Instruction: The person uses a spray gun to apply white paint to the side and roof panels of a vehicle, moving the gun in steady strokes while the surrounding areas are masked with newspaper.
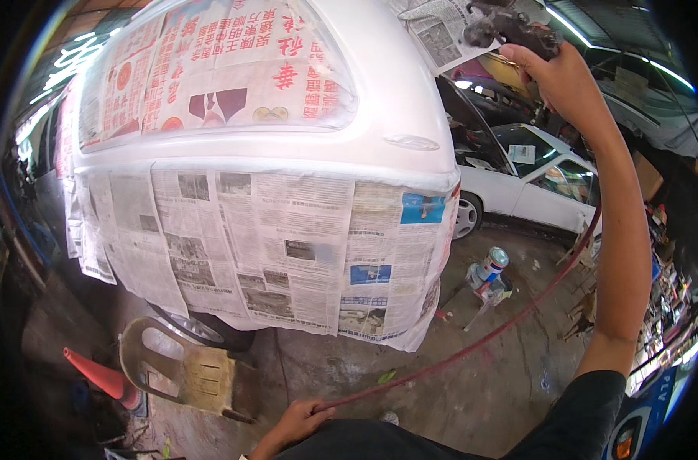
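My right hand [567, 83] is raised at the upper right, its fingers wrapped around a dark, paint-stained spray gun [529, 34]. The gun is beside the upper corner of a white vehicle [402, 100]. Newspaper sheets [280, 245] hang over the vehicle's lower body, and printed paper [211, 73] covers its window. Low at the front, my left hand [299, 424] is closed around a red hose [471, 335]. The hose curves up to the right and passes behind my right forearm.
A worn plastic chair [205, 377] and an orange cone [100, 374] stand at the lower left. Paint cans [493, 263] sit on a small stand beyond the hose. Behind is a white car [517, 192] with its hood raised. Cluttered items [663, 307] line the right side.
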Available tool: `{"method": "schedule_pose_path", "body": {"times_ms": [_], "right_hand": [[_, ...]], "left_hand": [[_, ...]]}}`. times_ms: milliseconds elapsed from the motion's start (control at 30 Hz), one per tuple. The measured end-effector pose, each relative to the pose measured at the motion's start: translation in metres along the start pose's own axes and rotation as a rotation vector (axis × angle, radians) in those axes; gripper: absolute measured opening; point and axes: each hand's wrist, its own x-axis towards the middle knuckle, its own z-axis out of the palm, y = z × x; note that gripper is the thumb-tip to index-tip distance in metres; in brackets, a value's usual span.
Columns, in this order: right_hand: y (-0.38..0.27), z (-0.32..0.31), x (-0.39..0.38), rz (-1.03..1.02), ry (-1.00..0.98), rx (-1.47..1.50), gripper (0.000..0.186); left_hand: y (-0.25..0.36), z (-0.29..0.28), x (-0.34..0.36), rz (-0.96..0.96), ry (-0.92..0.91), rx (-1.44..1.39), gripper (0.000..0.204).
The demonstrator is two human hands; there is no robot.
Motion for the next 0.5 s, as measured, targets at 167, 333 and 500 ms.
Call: {"method": "schedule_pose_path", "body": {"times_ms": [167, 333, 500], "right_hand": [[0.049, -0.007, -0.008, -0.081, 0.008, 0.05, 0.055], [0.076, -0.011, -0.038, -0.134, -0.288, 0.224, 0.059], [0.1, -0.016, -0.046, -0.133, -0.451, 0.284, 0.058]], "left_hand": [[0.013, 0.062, 0.011, -0.059, 0.062, -0.047, 0.028], [0.038, 0.124, 0.027, -0.046, 0.094, -0.035, 0.024], [0.064, 0.172, 0.04, -0.057, 0.105, -0.078, 0.021]]}}
